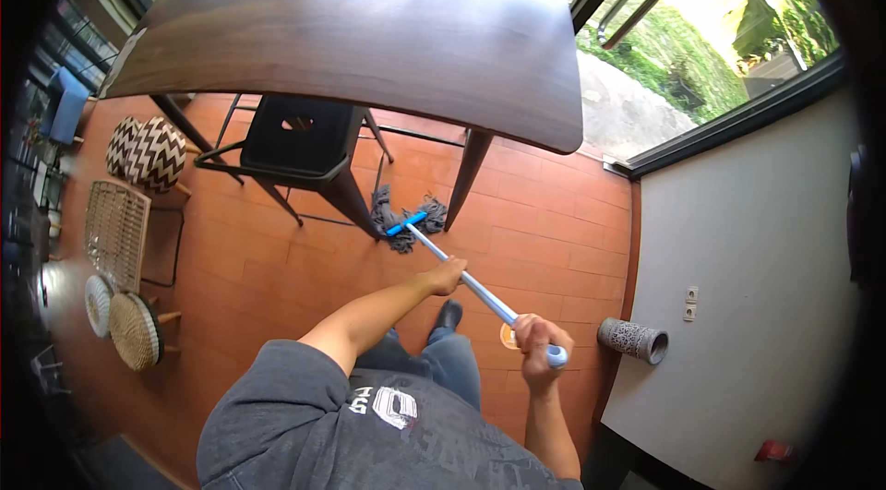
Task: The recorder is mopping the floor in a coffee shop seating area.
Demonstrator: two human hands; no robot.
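My left hand (448, 275) grips the pale blue handle (488, 297) of a string mop partway along its length. Close to the handle's capped upper end, my right hand (543, 345) is wrapped around it. The grey mop head (401, 239), with a bright blue clamp (406, 223), lies spread on the terracotta tile floor (526, 213). It sits between a front leg of a black metal stool (297, 140) and a leg of the wooden table (466, 178). Its strands look to touch or nearly touch the stool leg.
A dark wooden tabletop (360, 26) overhangs the stool. On the left stand a zigzag-patterned pouf (147, 152), a woven chair (118, 234) and a round woven seat (135, 331). A patterned grey vase (631, 340) is by the right wall (734, 234). A glass door with a metal handle (630, 9) is upper right.
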